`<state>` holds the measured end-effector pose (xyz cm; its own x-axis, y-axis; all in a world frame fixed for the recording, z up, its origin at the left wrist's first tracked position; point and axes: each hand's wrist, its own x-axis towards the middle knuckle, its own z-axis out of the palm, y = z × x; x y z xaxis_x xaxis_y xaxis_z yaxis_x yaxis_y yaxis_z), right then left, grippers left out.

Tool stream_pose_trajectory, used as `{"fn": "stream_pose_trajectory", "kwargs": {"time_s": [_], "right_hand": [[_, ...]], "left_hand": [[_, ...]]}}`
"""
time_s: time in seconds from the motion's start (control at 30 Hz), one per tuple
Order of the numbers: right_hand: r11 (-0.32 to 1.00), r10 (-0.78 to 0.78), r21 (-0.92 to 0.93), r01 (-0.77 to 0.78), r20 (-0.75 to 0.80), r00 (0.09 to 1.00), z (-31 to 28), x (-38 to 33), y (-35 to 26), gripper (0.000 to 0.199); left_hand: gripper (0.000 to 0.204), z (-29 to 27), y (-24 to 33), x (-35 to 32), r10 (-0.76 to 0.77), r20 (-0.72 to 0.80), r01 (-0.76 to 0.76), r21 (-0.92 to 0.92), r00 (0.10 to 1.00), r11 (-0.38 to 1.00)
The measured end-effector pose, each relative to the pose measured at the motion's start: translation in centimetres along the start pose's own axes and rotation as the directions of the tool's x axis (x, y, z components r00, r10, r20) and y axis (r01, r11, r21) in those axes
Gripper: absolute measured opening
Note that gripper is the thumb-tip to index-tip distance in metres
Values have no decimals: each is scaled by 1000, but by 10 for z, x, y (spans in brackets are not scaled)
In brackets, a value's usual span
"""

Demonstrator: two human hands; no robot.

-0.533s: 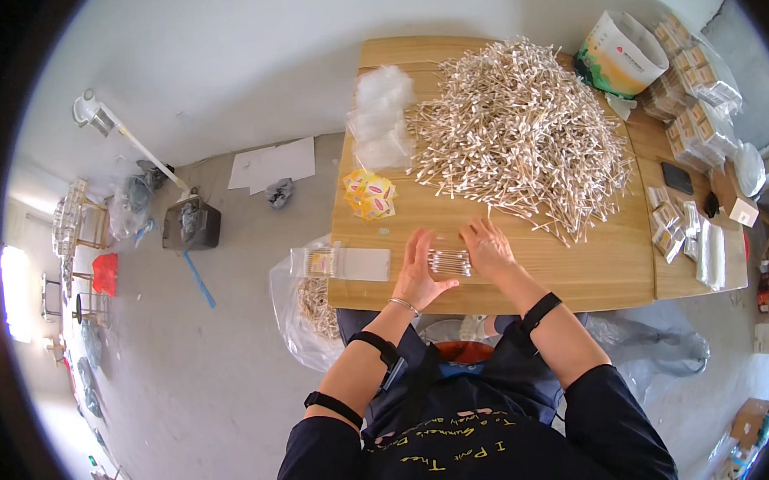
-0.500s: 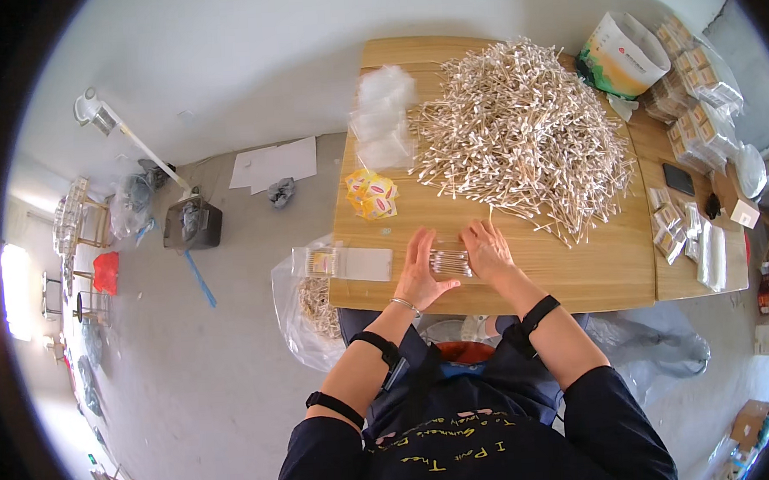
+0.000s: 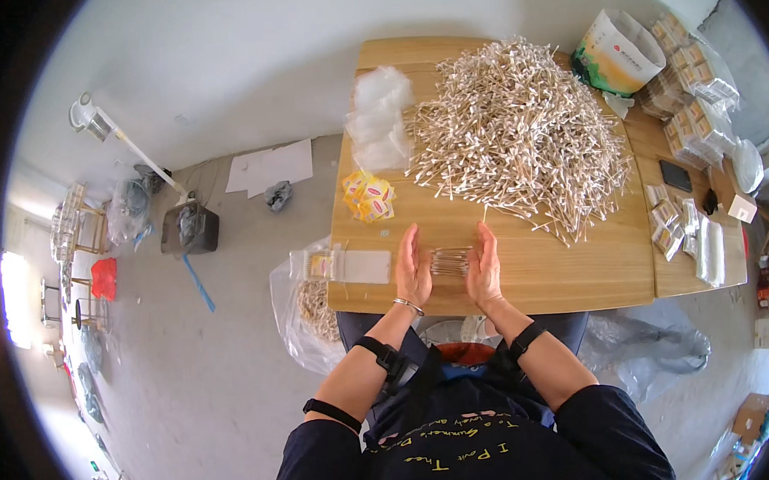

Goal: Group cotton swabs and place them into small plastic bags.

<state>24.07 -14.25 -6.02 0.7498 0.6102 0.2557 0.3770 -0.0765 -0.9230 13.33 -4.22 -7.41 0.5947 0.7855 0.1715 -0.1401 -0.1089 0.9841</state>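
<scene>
A small row of cotton swabs (image 3: 449, 261) lies on the wooden table (image 3: 569, 274) near its front edge, the sticks running left to right. At the row's left end stands my left hand (image 3: 414, 271), palm inward and fingers stretched forward. My right hand (image 3: 483, 268) faces it at the other end, its fingers straight too. Both palms are at the swab tips; whether they touch them I cannot tell. Beyond my hands spreads a large heap of loose cotton swabs (image 3: 527, 137).
Left of my hands, a white card (image 3: 367, 266) and a clear packet lie at the table edge. Yellow printed papers (image 3: 368, 196) and clear plastic bags (image 3: 381, 123) are farther back. At right stand a white tub (image 3: 620, 52), packed boxes (image 3: 700, 128) and a dark phone (image 3: 675, 176).
My fingers have straightened, and my hands have turned upright, palms facing each other across the swab row. Before, they were bent over its ends. The row still lies between them.
</scene>
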Motion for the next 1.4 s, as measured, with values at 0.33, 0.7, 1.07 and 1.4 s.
{"fn": "stream_pose_trajectory", "kwargs": {"time_s": [0.33, 0.7, 1.07, 1.4], "right_hand": [[849, -120, -467, 248, 287, 950, 2, 0, 3, 38], [782, 164, -613, -114, 26, 986, -10, 62, 17, 22], [938, 3, -343, -35, -94, 996, 1, 9, -5, 33], [997, -9, 76, 6, 32, 999, 25, -1, -1, 41]], "left_hand": [[51, 7, -6, -6, -15, -4, 15, -46, 1000, 999], [53, 1, -27, -4, -85, -8, 83, -171, 996, 982], [53, -4, -10, -2, -190, -112, 133, -386, 975, 913], [58, 6, -21, -7, -142, -19, 134, -222, 990, 966]]}}
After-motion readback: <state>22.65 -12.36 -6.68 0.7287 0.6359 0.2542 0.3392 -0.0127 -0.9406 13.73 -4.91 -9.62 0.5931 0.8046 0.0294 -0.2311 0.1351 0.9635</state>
